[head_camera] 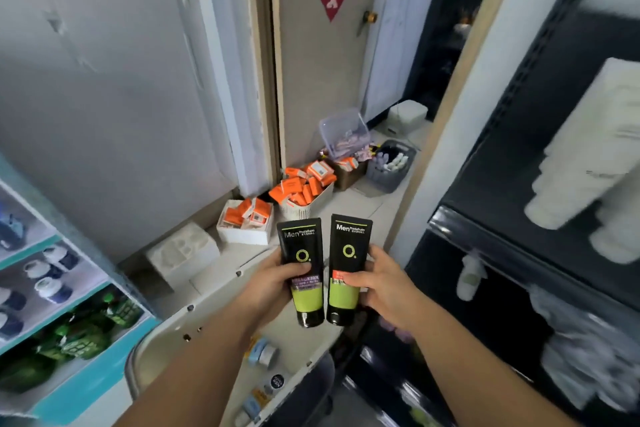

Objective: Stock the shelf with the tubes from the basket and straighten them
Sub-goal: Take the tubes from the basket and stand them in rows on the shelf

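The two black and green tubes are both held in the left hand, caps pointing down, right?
Not both in one hand. The head view shows the left hand holding the left tube and the right hand holding the right tube. They are black and green, caps pointing down.

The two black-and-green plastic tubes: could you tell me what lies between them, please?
Nothing: in the head view a narrow bare gap separates the black-and-green plastic tube in the left hand from the matching tube in the right hand.
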The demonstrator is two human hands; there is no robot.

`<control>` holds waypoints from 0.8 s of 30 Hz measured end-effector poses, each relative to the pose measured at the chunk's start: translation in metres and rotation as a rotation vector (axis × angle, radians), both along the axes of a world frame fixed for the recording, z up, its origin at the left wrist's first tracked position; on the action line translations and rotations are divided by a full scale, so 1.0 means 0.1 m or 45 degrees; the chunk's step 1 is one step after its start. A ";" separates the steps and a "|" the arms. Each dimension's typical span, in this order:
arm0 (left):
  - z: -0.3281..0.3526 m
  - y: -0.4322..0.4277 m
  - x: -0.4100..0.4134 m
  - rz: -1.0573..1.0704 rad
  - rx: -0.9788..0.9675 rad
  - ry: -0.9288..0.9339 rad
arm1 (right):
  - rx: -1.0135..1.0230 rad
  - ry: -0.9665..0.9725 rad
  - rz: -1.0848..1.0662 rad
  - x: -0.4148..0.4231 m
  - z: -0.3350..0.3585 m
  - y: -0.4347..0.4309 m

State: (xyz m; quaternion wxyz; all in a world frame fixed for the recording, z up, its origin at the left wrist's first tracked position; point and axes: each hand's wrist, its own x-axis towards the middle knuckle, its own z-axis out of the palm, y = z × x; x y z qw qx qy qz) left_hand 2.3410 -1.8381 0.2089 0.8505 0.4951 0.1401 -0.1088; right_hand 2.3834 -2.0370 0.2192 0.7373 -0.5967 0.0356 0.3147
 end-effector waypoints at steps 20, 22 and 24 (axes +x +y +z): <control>0.73 -3.46 -1.20 -0.625 0.159 -0.252 | -0.135 -0.360 -0.532 -2.16 0.65 -3.42; 0.81 -3.77 -1.35 -0.697 0.179 -0.273 | -0.135 -0.359 -0.618 -2.41 0.71 -3.71; 0.90 -4.07 -1.46 -0.761 0.205 -0.307 | -0.143 -0.371 -0.684 -2.64 0.79 -3.97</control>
